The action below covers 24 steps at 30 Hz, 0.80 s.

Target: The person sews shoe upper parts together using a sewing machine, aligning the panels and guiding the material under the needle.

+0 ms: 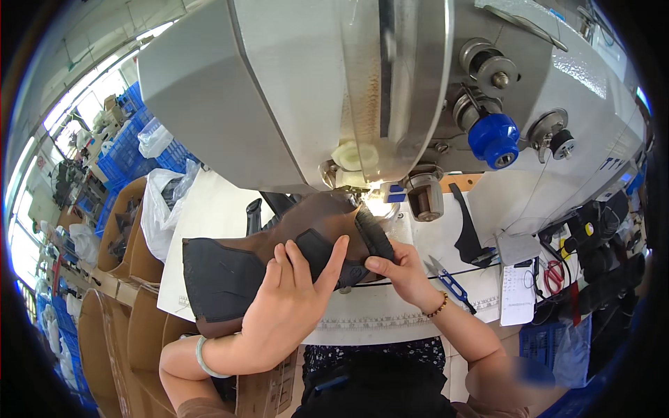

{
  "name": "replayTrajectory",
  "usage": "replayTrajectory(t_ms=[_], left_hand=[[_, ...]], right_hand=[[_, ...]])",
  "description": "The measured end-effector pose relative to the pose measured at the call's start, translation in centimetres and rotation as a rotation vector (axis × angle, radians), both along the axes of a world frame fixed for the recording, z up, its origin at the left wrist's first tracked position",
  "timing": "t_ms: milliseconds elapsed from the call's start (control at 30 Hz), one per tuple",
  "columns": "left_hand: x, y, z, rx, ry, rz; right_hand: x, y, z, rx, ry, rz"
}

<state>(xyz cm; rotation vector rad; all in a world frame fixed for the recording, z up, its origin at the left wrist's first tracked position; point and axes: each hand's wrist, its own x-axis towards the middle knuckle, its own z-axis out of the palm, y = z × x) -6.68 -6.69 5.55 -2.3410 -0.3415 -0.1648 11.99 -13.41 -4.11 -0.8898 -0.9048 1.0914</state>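
Observation:
A brown and black boot upper (223,272), apparently leather, lies across the white sewing table under the head of a sewing machine (293,90). My left hand (282,306) rests flat on its near side, with the fingers stretched out over a black patch. At the upper's right end, my right hand (408,275) grips the dark, ribbed-looking edge, thumb on top and the other fingers mostly hidden. The far part of the upper reaches the lit needle area, where the machine head hides the needle itself.
Blue thread snips (453,284) lie right of my right hand, with a black cut piece (467,226) behind them. Farther right are a notepad (517,296) and red-handled scissors (554,276). Cardboard boxes (104,348) and a white plastic bag (164,209) stand left of the table.

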Motion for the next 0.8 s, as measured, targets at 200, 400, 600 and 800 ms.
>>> replayTrajectory(t_ms=[200, 400, 600, 800], left_hand=[[0.2, -0.2, -0.7, 0.041, -0.004, 0.028], [0.7, -0.3, -1.2, -0.083, -0.15, 0.052], [0.8, -0.5, -1.1, -0.078, -0.098, 0.052], [0.9, -0.4, -1.1, -0.043, -0.088, 0.056]], right_hand=[[1.7, -0.2, -1.0, 0.005, 0.123, 0.072], [2.1, -0.5, -1.5, 0.079, 0.001, 0.036], [2.0, -0.2, -1.0, 0.245, -0.322, -0.014], [2.1, -0.3, -0.7, 0.219, -0.21, 0.081]])
